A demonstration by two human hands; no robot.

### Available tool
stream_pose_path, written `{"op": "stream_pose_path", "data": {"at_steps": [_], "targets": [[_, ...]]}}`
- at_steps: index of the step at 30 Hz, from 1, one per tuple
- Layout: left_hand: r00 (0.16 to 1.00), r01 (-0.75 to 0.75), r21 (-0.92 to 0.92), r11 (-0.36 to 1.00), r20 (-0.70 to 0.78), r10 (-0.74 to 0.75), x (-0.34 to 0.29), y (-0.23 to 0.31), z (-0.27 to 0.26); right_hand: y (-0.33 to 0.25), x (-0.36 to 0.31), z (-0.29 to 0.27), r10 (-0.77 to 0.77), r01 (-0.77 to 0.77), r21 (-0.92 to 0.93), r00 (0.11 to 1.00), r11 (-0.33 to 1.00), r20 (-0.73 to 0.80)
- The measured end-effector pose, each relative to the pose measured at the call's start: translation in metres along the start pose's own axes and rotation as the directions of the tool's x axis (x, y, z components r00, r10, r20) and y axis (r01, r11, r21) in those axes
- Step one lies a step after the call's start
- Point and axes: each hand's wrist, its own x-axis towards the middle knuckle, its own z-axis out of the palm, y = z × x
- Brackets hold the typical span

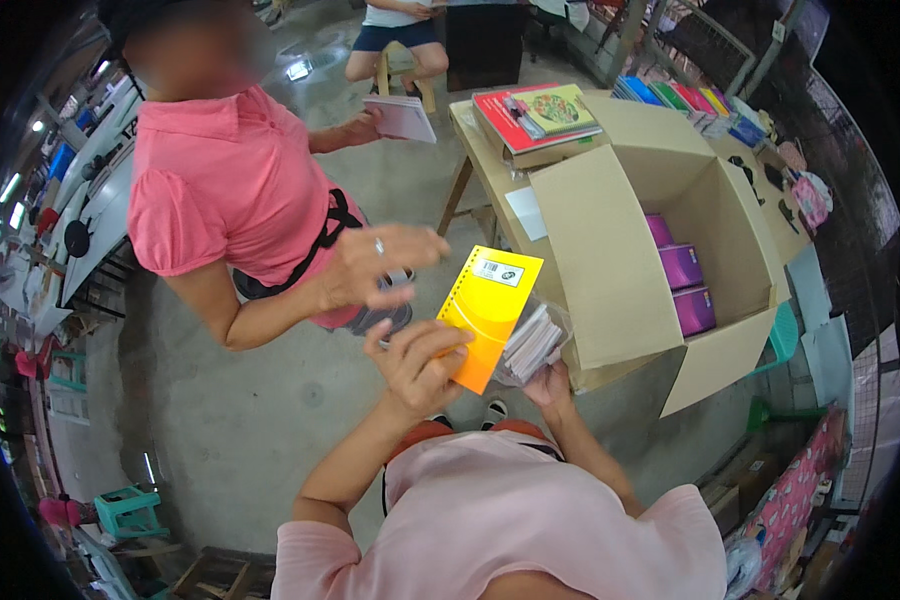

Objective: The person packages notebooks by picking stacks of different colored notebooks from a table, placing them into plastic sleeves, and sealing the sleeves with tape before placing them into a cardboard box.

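My left hand [418,362] grips the lower end of a spiral notebook [492,300] with a yellow and orange cover and a white label near its top. Behind and to the right of it, my right hand [548,388] holds a clear plastic bag [532,345] with a stack of white slips in it. The notebook partly covers the bag. Just left of the notebook hovers a co-worker's hand [382,262], wearing a ring and not touching it. The co-worker's other hand [365,128] holds a pale pad [400,118].
An open cardboard box [610,270] with purple packs [682,268] stands on the table [478,135] to my right. Red and green books [545,115] lie behind it, with more colourful books [685,100] at the far right. A co-worker in a pink shirt [220,170] stands at the left.
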Motion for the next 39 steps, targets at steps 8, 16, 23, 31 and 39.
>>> {"op": "stream_pose_path", "data": {"at_steps": [8, 16, 23, 31, 39], "targets": [[0.719, 0.629, -0.468, 0.621, 0.047, -0.693, 0.001, 0.011, -0.008, 0.007, 0.007, 0.006, 0.004, -0.010, -0.060, 0.996, 0.998, -0.084], [0.701, 0.673, -0.343, 0.655, 0.014, -0.713, -0.014, -0.010, -0.024, 0.010, 0.011, -0.011, 0.053, -0.059, -0.140, 0.997, 0.988, -0.047], [0.686, 0.663, -0.342, 0.666, -0.079, -0.724, -0.021, -0.004, -0.019, 0.012, 0.012, -0.016, 0.110, -0.115, -0.130, 0.993, 0.985, -0.044], [0.959, 0.262, -0.252, 0.932, 0.176, -0.222, 0.014, 0.024, -0.016, 0.017, 0.018, -0.001, 0.117, -0.117, -0.088, 0.993, 0.989, -0.011], [0.909, 0.407, -0.181, 0.895, 0.179, -0.376, 0.022, 0.030, -0.009, 0.016, 0.006, -0.018, 0.096, -0.093, -0.134, 0.995, 0.987, 0.016]]}}
